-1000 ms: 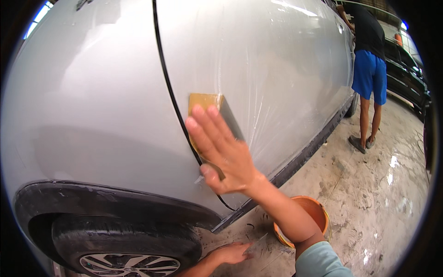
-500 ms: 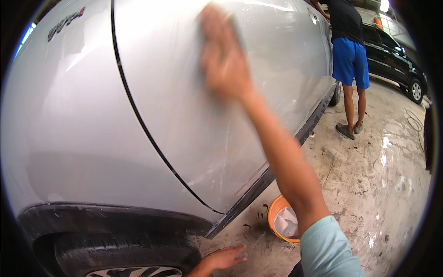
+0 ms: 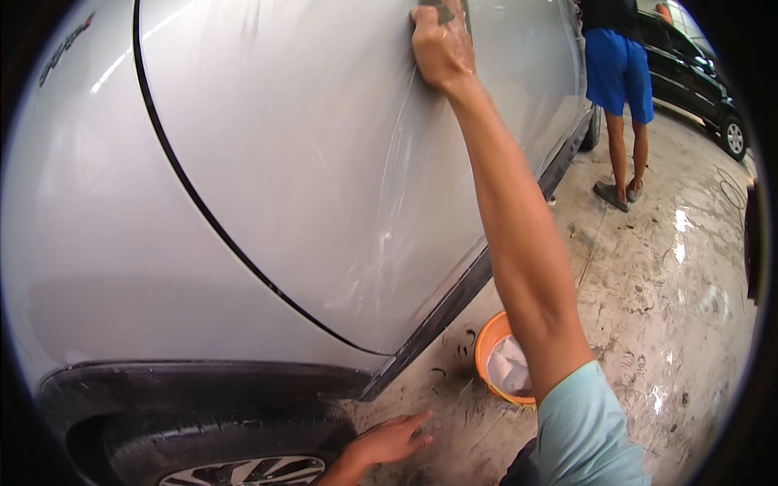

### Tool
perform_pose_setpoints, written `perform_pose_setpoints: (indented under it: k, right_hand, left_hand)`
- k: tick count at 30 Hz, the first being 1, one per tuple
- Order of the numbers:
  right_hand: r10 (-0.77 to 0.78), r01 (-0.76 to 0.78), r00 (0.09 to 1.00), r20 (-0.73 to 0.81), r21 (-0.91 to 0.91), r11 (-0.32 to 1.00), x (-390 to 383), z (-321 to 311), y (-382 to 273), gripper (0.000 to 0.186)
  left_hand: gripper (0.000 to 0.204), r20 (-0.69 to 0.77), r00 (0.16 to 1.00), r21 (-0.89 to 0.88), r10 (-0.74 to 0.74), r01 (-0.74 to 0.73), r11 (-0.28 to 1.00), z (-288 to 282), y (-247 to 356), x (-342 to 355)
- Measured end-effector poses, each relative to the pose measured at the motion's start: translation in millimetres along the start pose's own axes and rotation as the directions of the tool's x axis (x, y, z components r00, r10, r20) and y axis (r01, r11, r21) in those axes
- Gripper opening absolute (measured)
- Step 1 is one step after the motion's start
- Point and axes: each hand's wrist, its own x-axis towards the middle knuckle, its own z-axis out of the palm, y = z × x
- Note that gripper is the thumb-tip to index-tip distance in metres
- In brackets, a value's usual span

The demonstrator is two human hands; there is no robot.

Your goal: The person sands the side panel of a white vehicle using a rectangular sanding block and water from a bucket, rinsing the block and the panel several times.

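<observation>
High on the silver car door (image 3: 324,178), my right hand (image 3: 443,55) is closed around a dark greyish pad (image 3: 442,10) pressed to the panel. Fingers cover most of the pad, so its exact kind cannot be made out. Wet streaks run down the paint below that hand. My left hand (image 3: 393,437) hangs low beside the rear tyre (image 3: 235,437), fingers stretched out and holding nothing. An orange bucket (image 3: 484,356) with whitish contents stands on the floor, partly hidden behind my right forearm.
A dark sill (image 3: 446,320) runs along the car's lower edge, above the stained, wet concrete floor (image 3: 624,324). Further along the car stands a person in blue shorts (image 3: 617,73). Behind them is a black car (image 3: 689,89). A thin hose (image 3: 732,190) lies at far right.
My right hand has moved to the right and slightly up across the door, still holding the pad. My left hand stays low near the tyre, almost in place. The view has shifted a little.
</observation>
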Motion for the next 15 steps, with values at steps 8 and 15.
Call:
perform_pose_setpoints:
  k: [8,15]
  right_hand:
    - [-0.144,0.072,0.969,0.200,0.332,0.941,-177,-24,-148,0.061]
    - [0.112,-0.122,0.983,0.149,0.063,0.991,-104,-7,-89,0.064]
  left_hand:
    - [0.064,0.008,0.994,-0.010,-0.108,0.108,0.994,-3,-13,-11]
    - [0.064,-0.057,0.998,-0.033,-0.036,0.035,0.999,4,-21,4]
